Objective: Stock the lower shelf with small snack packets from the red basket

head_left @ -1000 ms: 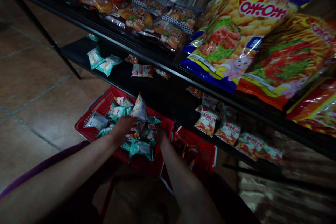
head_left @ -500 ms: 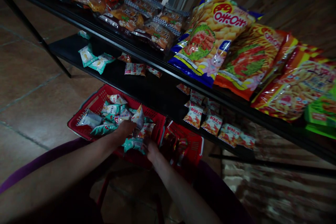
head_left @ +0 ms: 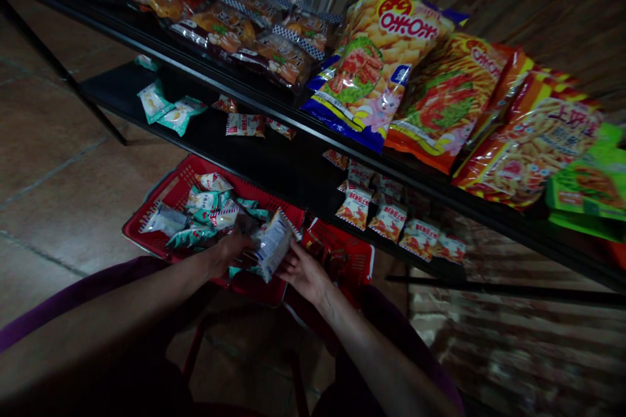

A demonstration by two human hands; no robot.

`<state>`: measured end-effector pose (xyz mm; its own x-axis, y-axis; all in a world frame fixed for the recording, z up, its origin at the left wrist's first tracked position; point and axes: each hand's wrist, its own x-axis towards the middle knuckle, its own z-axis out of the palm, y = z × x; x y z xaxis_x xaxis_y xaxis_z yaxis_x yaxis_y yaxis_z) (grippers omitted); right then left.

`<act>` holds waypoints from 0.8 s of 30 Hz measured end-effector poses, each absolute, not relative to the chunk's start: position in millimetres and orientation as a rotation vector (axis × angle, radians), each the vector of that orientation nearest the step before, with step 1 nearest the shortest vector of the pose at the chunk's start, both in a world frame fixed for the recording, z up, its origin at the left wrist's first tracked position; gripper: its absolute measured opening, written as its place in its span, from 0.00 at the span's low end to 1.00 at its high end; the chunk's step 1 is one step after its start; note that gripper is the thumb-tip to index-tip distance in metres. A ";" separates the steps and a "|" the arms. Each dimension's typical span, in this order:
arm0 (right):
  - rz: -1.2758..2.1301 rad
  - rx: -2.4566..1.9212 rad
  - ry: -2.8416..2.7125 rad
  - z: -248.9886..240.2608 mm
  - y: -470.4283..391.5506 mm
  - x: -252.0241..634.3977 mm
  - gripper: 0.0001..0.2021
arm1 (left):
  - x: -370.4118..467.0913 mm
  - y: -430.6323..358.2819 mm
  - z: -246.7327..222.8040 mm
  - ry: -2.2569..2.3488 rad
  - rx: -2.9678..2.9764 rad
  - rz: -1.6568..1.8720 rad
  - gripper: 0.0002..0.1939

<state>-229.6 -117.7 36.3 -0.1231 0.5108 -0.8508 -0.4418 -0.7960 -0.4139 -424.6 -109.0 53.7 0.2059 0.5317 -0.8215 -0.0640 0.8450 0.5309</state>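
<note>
My right hand (head_left: 304, 272) has its thumb and fingers on the lower right side of a small snack packet (head_left: 274, 244), held tilted with its printed back up. Beside that packet's left edge is my left hand (head_left: 231, 251), low over the basket; its fingertips are lost in shadow and blur. Beneath both hands a red shopping basket (head_left: 138, 227) contains several small snack packets, among them a teal packet (head_left: 203, 201), a red-and-white packet (head_left: 214, 182) and a packet lying with its pale back up (head_left: 165, 220).
A second red basket (head_left: 364, 259) adjoins on the right with dim packets inside. Behind, the black lower shelf (head_left: 195, 153) bears teal packets (head_left: 182, 115) and red-and-white packets (head_left: 388, 219). Larger snack bags (head_left: 376, 62) line the upper shelf, whose edge (head_left: 235, 96) overhangs the lower one.
The packet that stood upright by my left hand now lies tilted farther right, in my right hand. My right hand has risen from the basket's near edge and turned palm inward. The view has shifted slightly.
</note>
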 end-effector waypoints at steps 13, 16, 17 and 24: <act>1.821 -1.394 -0.084 50.2 -90.7 -213.5 0.10 | -425.1 -95.4 69.0 1.387 0.452 0.779 0.14; 1.786 -1.412 -0.192 49.8 -92.4 -209.7 0.14 | -419.6 -92.2 75.1 1.400 0.636 0.765 0.17; 1.770 -1.433 -0.231 50.0 -92.8 -209.0 0.14 | -417.1 -91.2 76.9 1.388 0.700 0.751 0.18; 1.706 -1.481 -0.551 64.2 -94.9 -210.7 0.18 | -394.1 -86.9 92.8 1.156 0.855 0.697 0.26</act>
